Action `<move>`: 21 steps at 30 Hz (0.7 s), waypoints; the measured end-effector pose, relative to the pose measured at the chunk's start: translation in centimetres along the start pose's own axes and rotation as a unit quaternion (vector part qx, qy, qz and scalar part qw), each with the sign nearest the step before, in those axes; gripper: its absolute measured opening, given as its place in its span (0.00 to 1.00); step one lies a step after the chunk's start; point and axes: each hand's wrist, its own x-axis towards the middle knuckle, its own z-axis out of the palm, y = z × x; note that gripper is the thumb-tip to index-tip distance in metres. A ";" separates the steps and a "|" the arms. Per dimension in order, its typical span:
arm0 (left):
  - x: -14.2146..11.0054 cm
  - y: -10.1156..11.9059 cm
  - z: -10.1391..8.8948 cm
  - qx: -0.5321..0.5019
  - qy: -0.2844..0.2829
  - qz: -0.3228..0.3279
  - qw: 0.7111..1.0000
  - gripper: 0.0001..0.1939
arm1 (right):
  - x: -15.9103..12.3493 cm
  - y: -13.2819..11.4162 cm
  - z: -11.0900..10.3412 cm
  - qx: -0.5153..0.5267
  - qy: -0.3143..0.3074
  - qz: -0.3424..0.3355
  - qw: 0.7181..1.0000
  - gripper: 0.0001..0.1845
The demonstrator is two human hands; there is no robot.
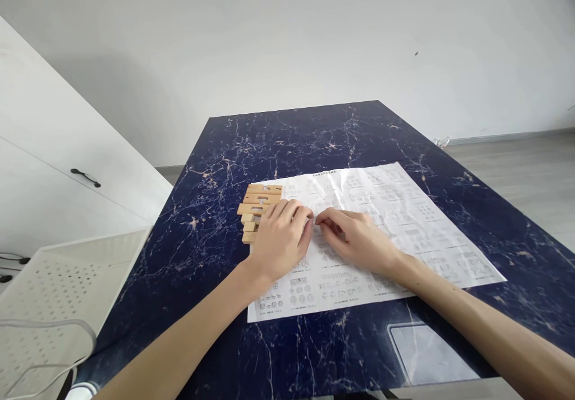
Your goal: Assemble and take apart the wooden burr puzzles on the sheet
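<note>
A large creased white sheet [381, 190], printed with rows of small line drawings, lies on the table. My left hand [281, 235] rests over its left part, fingers curled together and thumb close to them. My right hand [359, 235] is just to the right, fingers bent in toward the thumb. The fingertips of both hands nearly meet above the sheet; anything between them is hidden or too small to name. Notched wooden pieces [263, 198] lie in a row at the sheet's left edge, partly covered by my left hand. Small wooden blocks [248, 223] sit among them.
The dark blue marble-patterned table [287, 136] reaches toward a white wall. A pale rectangular panel [433, 352] is at the near edge, by my right forearm. On the left are a white cabinet [54, 166], a perforated white surface [67, 286] and a white cable [67, 323].
</note>
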 end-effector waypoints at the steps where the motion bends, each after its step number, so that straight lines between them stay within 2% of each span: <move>1: 0.2 -0.1 -0.2 -0.012 0.016 -0.001 1.000 0.04 | 0.0 0.0 0.0 0.000 -0.001 0.001 1.000 0.12; 5: 0.6 -1.1 -0.7 -0.017 0.046 -0.024 0.998 0.05 | -0.1 -0.1 0.0 0.003 -0.003 0.003 1.000 0.12; 10: 0.6 -2.5 -0.7 0.026 0.035 -0.087 0.995 0.07 | -0.1 -0.2 -0.1 -0.002 -0.004 0.003 1.000 0.13; 12: 0.6 -2.4 -0.7 0.048 0.016 -0.096 0.994 0.14 | 0.0 -0.3 -0.1 -0.001 -0.006 0.002 1.000 0.13; 16: 0.2 -1.2 -0.6 0.092 -0.027 -0.082 0.992 0.35 | 0.0 -0.3 -0.1 -0.005 -0.003 -0.001 1.000 0.12; 21: -0.4 0.1 -0.1 0.158 -0.042 -0.109 0.981 0.43 | 0.0 -0.3 0.0 -0.004 -0.003 -0.003 1.000 0.11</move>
